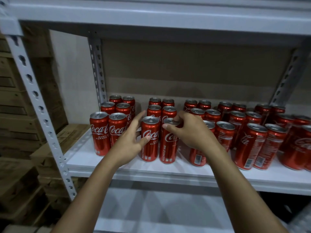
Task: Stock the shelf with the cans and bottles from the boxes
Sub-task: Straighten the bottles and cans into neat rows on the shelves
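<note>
Several tall red cola cans stand in paired rows on the white shelf [127, 169]. My right hand [190, 132] grips the top rim of a front can [169, 145] with curled fingers and thumb. Beside it on the left stands another front can [150, 140]. My left hand [133, 140] lies against that can's left side, fingers straight and spread, thumb touching its front. Both cans stand upright on the shelf.
Two more cans [99, 132] head a row at the left; crowded rows [252, 145] fill the right side. A grey perforated upright [36, 105] frames the left. Cardboard boxes [15, 115] are stacked beyond it. A lower white shelf [151, 207] sits beneath.
</note>
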